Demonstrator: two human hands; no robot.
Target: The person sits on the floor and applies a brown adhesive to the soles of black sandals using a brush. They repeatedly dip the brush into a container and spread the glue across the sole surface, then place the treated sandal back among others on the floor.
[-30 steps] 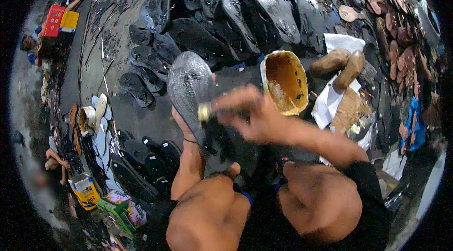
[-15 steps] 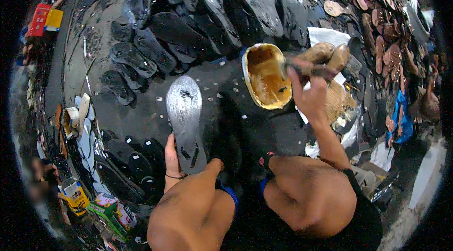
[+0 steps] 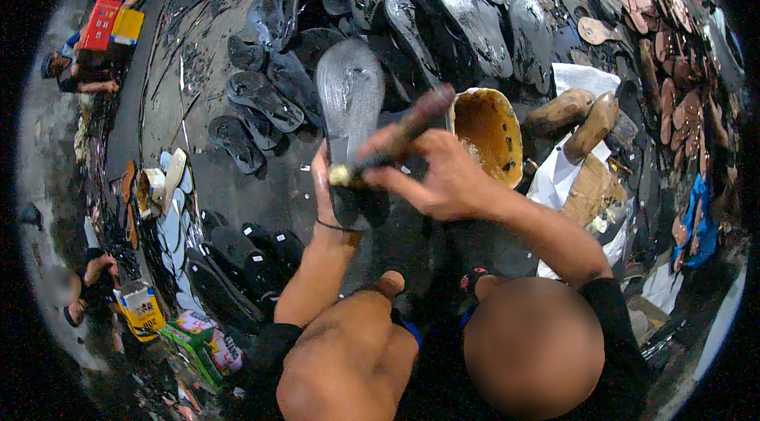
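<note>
Glue brush on a shoe sole

The left hand [image 3: 328,183] holds the thin, bendy, sticky shoe sole [image 3: 350,108] mid-frame by its heel; the right hand [image 3: 443,175] is clenched on the brush [image 3: 396,140], beside the glue pot [image 3: 491,132].

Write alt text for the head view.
Seen from above, a seated person's left hand holds a dark shoe sole while the right hand presses a brush to it. A glue-stained tub sits beside them, with rows of dark soles on the floor beyond.
</note>
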